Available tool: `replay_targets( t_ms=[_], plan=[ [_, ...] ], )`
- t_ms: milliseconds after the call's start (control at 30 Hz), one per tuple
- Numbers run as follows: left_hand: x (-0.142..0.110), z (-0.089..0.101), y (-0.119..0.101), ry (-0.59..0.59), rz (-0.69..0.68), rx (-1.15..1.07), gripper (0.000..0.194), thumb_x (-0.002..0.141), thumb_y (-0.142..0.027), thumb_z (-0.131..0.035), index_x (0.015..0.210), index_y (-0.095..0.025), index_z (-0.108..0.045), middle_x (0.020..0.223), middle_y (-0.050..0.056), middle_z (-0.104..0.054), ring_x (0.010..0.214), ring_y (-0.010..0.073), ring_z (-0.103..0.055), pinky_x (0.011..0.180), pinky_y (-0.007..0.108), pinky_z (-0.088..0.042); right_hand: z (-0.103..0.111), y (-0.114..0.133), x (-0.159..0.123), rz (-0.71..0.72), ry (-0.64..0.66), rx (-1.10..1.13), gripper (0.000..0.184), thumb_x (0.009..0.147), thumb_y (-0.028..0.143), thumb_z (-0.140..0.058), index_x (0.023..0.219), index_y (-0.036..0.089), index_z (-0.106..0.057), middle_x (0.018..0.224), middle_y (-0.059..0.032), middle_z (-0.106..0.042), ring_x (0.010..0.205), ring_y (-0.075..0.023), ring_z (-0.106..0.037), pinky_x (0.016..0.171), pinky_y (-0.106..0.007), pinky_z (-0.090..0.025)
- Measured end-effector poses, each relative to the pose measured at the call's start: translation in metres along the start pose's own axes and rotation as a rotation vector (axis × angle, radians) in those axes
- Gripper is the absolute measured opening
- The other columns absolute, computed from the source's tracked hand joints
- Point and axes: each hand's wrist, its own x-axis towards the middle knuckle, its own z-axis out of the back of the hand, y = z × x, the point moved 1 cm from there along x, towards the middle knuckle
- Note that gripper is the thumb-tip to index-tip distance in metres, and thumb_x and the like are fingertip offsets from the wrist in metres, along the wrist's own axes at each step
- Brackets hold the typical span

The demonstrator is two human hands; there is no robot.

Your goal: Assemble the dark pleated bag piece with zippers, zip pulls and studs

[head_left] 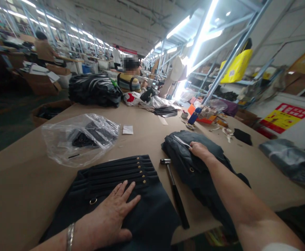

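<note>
My left hand lies flat with its fingers spread on a stack of dark navy fabric pieces. Brass-coloured studs run down the folded layers of that stack, and a metal ring shows near my wrist. Over a second pile of dark fabric, my right hand is closed, its fingertips pinching the end of a thin white strip. Between the two piles rests a hammer with a metal head and black handle.
A clear plastic bag with dark pieces inside lies at the left. Behind it is a large dark fabric heap. An orange tray and a blue can stand toward the back right. A co-worker sits beyond the table.
</note>
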Motion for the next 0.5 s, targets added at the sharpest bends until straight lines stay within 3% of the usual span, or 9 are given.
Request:
replay_targets(
  t_ms=[200,333,500],
  plan=[
    [0.008,0.009,0.006,-0.024,0.007,0.005,0.093,0.064,-0.041,-0.070,0.145,-0.032,-0.028,0.154,0.012,-0.001,0.141,0.0332,0.006,0.115,0.051,-0.006,0.004,-0.006,0.006,-0.023,0.060,0.059,0.038,0.083,0.046,-0.053,0.107,0.018,-0.064,0.113,-0.0123,-0.063,0.101,-0.0248,-0.061,0.081,-0.031,-0.045],
    [0.010,0.008,0.008,-0.042,-0.005,0.007,0.092,0.065,-0.041,-0.070,0.146,-0.032,-0.028,0.155,0.012,-0.001,0.140,0.0339,0.006,0.115,0.052,-0.007,0.010,-0.008,0.012,-0.032,0.124,0.086,0.054,0.089,0.055,-0.039,0.098,0.011,-0.068,0.104,-0.0160,-0.065,0.092,-0.0223,-0.063,0.077,-0.029,-0.045],
    [0.007,0.009,0.008,-0.033,0.001,-0.003,0.091,0.065,-0.043,-0.071,0.145,-0.031,-0.028,0.155,0.012,-0.001,0.141,0.0335,0.005,0.115,0.051,-0.007,0.011,-0.001,0.009,-0.017,0.183,0.096,0.034,0.083,0.041,-0.055,0.080,0.010,-0.070,0.078,-0.0101,-0.066,0.067,-0.0171,-0.060,0.061,-0.026,-0.040]
  ],
)
